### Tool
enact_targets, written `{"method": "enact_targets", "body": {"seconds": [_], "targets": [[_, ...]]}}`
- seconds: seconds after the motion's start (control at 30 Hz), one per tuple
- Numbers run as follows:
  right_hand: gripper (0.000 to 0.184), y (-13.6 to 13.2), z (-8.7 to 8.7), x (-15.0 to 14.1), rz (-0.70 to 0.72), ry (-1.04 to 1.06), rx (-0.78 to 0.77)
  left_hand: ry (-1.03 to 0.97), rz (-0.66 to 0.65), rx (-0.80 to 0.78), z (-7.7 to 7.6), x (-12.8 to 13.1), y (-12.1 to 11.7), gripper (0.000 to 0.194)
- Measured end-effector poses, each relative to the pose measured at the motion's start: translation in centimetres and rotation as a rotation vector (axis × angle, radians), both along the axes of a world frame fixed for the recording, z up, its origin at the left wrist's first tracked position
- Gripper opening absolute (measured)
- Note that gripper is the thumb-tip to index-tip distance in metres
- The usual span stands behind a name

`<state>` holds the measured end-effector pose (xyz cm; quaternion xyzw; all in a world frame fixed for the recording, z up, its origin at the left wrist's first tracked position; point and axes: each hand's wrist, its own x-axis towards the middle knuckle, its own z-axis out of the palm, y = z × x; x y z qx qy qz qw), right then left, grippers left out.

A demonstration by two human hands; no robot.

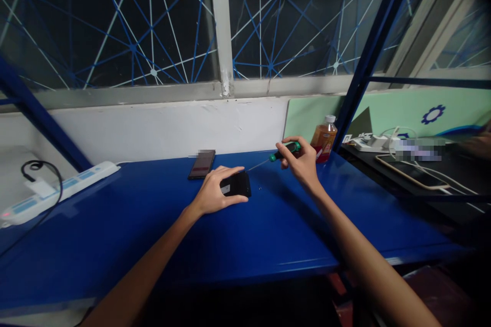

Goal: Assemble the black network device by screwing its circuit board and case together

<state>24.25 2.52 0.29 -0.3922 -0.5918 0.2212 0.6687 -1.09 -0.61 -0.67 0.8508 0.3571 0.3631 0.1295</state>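
My left hand [213, 191] grips a small black box-shaped device [238, 184] with a pale label, thumb and fingers along its two sides, on the blue table [184, 245]. In my right hand [301, 161] is a screwdriver [284, 152] with a green and black handle. Its thin shaft slants down to the left, and the tip is at the far right corner of the device; whether it sits in a screw is too small to tell. A tiny shiny piece [260, 188], perhaps a screw, lies just right of the device.
A dark phone [202, 164] lies behind my left hand. A bottle of reddish drink [324, 138] stands beyond my right hand. At the left is a white power strip [65, 189] with a black cable. Another phone [412, 171] and white cables lie on the dark table at right.
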Motion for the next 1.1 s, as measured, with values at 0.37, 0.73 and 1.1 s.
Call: {"method": "enact_targets", "body": {"seconds": [0.37, 0.73, 1.1], "targets": [[0.027, 0.36, 0.01, 0.36, 0.144, 0.046, 0.0, -0.023, -0.006, -0.026, -0.09, -0.01, 0.01, 0.067], [0.024, 0.3, 0.03, 0.23, 0.079, 0.021, -0.029, -0.025, -0.004, -0.03, 0.11, 0.1, -0.16, 0.066], [0.027, 0.36, -0.02, 0.28, 0.07, -0.006, 0.001, -0.024, -0.008, -0.014, 0.01, 0.03, -0.09, 0.066]]}}
